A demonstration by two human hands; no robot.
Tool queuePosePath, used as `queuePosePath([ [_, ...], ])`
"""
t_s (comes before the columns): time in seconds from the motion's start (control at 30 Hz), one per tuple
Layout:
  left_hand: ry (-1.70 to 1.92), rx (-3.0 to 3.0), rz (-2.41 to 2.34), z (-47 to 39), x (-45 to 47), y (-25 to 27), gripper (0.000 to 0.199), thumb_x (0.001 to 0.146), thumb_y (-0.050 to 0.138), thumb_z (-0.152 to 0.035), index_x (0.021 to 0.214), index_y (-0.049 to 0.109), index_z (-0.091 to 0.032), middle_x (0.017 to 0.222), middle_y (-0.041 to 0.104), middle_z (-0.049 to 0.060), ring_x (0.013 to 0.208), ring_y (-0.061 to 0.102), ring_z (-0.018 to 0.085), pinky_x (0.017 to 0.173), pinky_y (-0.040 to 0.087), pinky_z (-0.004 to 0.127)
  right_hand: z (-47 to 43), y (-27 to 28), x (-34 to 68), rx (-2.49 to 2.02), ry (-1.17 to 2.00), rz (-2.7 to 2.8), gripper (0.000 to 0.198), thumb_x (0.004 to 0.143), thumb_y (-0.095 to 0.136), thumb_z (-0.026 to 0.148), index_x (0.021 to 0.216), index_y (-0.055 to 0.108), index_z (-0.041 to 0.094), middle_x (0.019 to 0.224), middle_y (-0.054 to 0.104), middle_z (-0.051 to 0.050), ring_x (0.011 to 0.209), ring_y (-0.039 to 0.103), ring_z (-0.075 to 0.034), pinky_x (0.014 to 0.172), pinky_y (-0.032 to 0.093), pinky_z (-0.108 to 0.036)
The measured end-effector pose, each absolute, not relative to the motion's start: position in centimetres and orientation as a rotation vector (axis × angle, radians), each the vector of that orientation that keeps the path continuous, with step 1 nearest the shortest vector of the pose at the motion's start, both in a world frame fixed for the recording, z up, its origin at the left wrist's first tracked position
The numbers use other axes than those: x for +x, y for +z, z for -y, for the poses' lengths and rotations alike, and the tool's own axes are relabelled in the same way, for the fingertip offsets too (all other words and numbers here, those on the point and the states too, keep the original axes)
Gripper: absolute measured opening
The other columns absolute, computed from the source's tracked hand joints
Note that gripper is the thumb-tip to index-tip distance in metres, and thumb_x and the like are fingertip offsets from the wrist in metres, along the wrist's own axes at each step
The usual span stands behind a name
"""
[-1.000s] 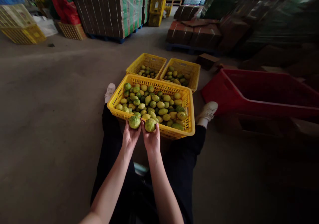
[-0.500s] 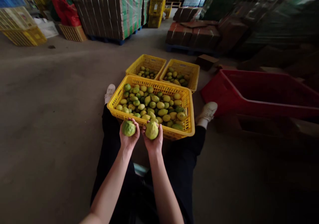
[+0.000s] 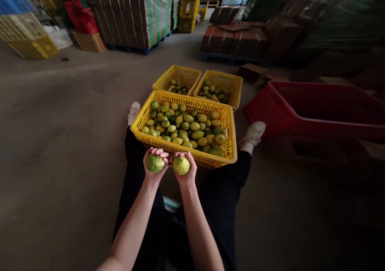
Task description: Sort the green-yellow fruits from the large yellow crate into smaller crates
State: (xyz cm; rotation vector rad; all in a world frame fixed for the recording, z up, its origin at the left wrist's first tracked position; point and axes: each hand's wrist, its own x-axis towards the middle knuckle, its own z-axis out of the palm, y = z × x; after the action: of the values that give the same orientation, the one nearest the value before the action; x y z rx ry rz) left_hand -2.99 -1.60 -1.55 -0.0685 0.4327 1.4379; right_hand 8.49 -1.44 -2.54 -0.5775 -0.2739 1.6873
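In my left hand (image 3: pixel 154 177) rests a mostly green lemon (image 3: pixel 155 164), with the fingers curled round its far side. My right hand (image 3: pixel 187 177) is wrapped about a yellower lemon (image 3: pixel 181 166), its stem end turned upward. The two hands are side by side, fingertips almost touching, just in front of a large yellow crate (image 3: pixel 184 147). Inside that crate lie many green and yellow lemons (image 3: pixel 197 135). Parts of the palms are hidden behind the held fruit.
Behind the large crate stand two smaller yellow crates, a left one (image 3: pixel 159 84) and a right one (image 3: pixel 237 91), each with lemons inside. A red tub (image 3: pixel 270 114) is to the right. My legs flank the crate. Wrapped carton stacks (image 3: pixel 120 14) stand farther back.
Both hands have drawn slightly back from the crate. The right lemon has been turned so its stem end shows, and the fingers of both hands are more visible above the fruit.
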Motion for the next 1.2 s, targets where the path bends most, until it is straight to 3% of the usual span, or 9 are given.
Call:
queuePosePath([
  [0.27, 1.383, -0.065, -0.355, 1.9, -2.6, -1.1, 0.044, 0.096, 0.047, -0.028, 0.054, 0.046, -0.017, 0.074, 0.045, 0.0, 0.053, 0.047, 0.006, 0.046, 0.046, 0.015, 1.4, -2.7, 9.2, -0.535, 1.683, 0.342, 0.028, 0.067, 0.079, 0.043, 0.056, 0.067, 0.021, 0.062, 0.068, -0.002, 0.059, 0.067, -0.021, 0.055, 0.061, -0.038],
  [0.5, 1.418, -0.077, -0.392, 1.7, -2.2, -0.3, 0.046, 0.097, 0.051, -0.029, 0.052, 0.049, -0.017, 0.071, 0.044, 0.001, 0.065, 0.051, 0.011, 0.054, 0.05, 0.016, 1.2, -3.1, 9.2, -0.546, 1.623, 0.281, 0.026, 0.071, 0.076, 0.038, 0.057, 0.066, 0.019, 0.063, 0.068, -0.004, 0.064, 0.068, -0.021, 0.068, 0.063, -0.039],
  [0.67, 1.465, -0.177, -0.4, 0.9, -1.9, -1.0, 0.047, 0.101, 0.05, -0.027, 0.056, 0.06, -0.019, 0.057, 0.043, -0.002, 0.058, 0.051, 0.009, 0.061, 0.052, 0.017, 0.8, -3.5, 8.5, -0.678, 1.467, 0.197, 0.013, 0.076, 0.071, 0.032, 0.073, 0.072, 0.019, 0.078, 0.075, -0.002, 0.076, 0.071, -0.017, 0.072, 0.058, -0.028],
  [0.8, 1.503, -0.277, -0.484, 0.5, -1.4, -2.0, 0.045, 0.102, 0.044, -0.02, 0.064, 0.067, -0.02, 0.055, 0.053, -0.004, 0.054, 0.057, 0.008, 0.065, 0.053, 0.018, 1.0, -3.6, 7.6, -0.786, 1.358, 0.248, 0.02, 0.077, 0.072, 0.034, 0.09, 0.077, 0.02, 0.095, 0.078, -0.001, 0.089, 0.07, -0.016, 0.082, 0.054, -0.025],
  [0.97, 1.566, -0.285, -0.58, 0.4, -0.6, -2.6, 0.026, 0.093, 0.052, -0.015, 0.08, 0.074, -0.021, 0.077, 0.074, -0.001, 0.079, 0.072, 0.013, 0.086, 0.056, 0.025, 1.7, -3.5, 6.9, -0.935, 1.172, 0.429, 0.034, 0.075, 0.077, 0.039, 0.106, 0.077, 0.025, 0.113, 0.074, 0.0, 0.108, 0.065, -0.019, 0.1, 0.048, -0.03],
  [1.1, 1.633, -0.221, -0.571, 0.7, 0.0, -2.3, 0.024, 0.088, 0.054, -0.019, 0.088, 0.077, -0.019, 0.093, 0.078, 0.004, 0.098, 0.073, 0.018, 0.096, 0.054, 0.03, 2.1, -3.4, 6.9, -1.007, 0.996, 0.668, 0.036, 0.069, 0.084, 0.034, 0.103, 0.078, 0.025, 0.121, 0.068, -0.003, 0.126, 0.055, -0.024, 0.117, 0.034, -0.037],
  [1.2, 1.675, -0.157, -0.592, 0.8, 0.3, -2.0, 0.025, 0.086, 0.053, -0.022, 0.082, 0.077, -0.02, 0.096, 0.078, 0.005, 0.105, 0.072, 0.021, 0.101, 0.052, 0.034, 2.1, -3.6, 7.0, -0.995, 0.93, 0.816, 0.043, 0.064, 0.087, 0.036, 0.105, 0.077, 0.026, 0.123, 0.064, -0.006, 0.13, 0.051, -0.028, 0.117, 0.035, -0.042],
])
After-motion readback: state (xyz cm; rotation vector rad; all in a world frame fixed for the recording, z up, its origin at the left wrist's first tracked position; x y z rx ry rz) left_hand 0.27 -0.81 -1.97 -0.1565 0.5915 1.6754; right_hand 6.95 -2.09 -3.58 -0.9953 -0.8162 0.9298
